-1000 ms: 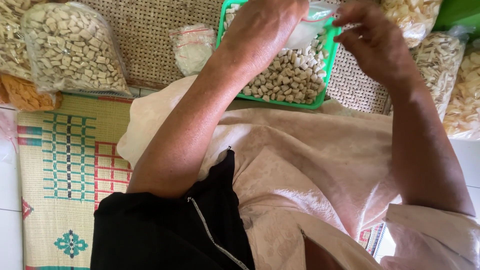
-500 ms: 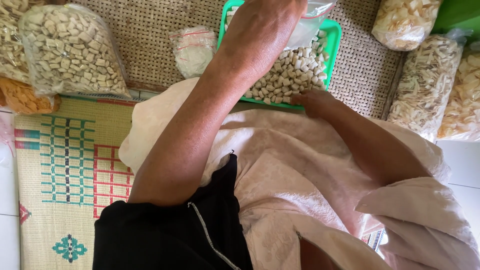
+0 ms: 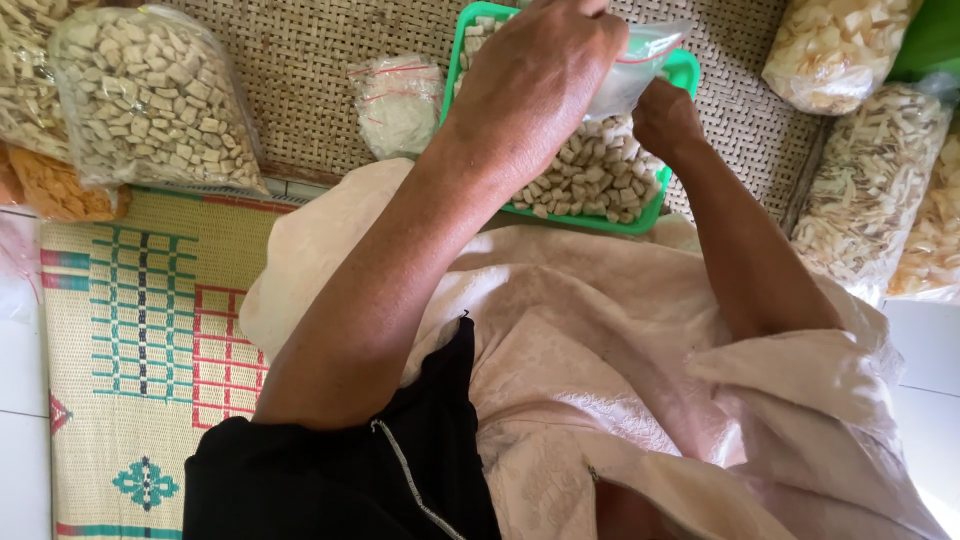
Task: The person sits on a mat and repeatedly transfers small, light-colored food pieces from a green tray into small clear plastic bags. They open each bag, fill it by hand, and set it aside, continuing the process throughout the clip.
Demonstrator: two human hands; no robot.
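Left hand: fingers curled shut on a clear plastic bag, held above the green tray of pale snack pieces. Right hand: just right of bag, over tray; fingers hidden, grip can't be told.

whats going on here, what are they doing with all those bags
A seated person holds a small clear plastic bag in the left hand above a green tray heaped with pale cracker pieces. The right hand is down at the pile, just below the bag. Filled bags of similar snacks lie around on the woven mat, with a small stack of empty bags beside the tray.
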